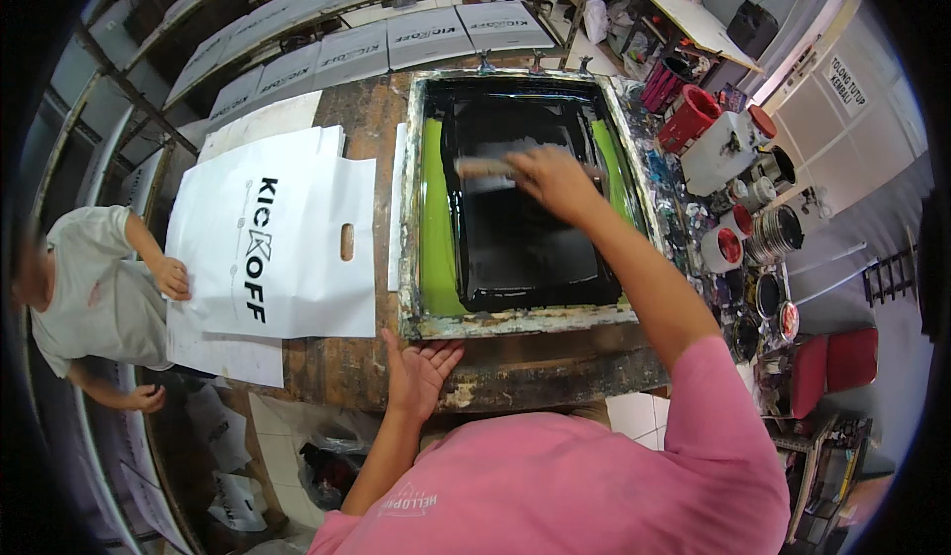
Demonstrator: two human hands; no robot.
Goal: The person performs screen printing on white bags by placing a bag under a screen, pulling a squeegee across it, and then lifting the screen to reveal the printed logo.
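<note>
A screen-printing frame [408,248] lies on the worn wooden table, its mesh green at the sides and covered with black ink in the middle. My right hand [557,180] is closed round the wooden handle of a squeegee [480,167], which stands across the far half of the inked mesh. The squeegee's lower edge is hard to make out. At the frame's near left corner is my left hand [421,369], palm up with fingers spread, its fingertips at or just under the frame's edge. Left of the frame lies a stack of white printed bags [307,198] with die-cut handles.
Another person's hand [170,277] touches the bag stack from the left. Racks of printed bags [426,38] stand beyond the table. Clamps [538,60] line the frame's far edge. To the right are paint cans [778,230], a white jerrycan [715,155] and a red bucket [688,119].
</note>
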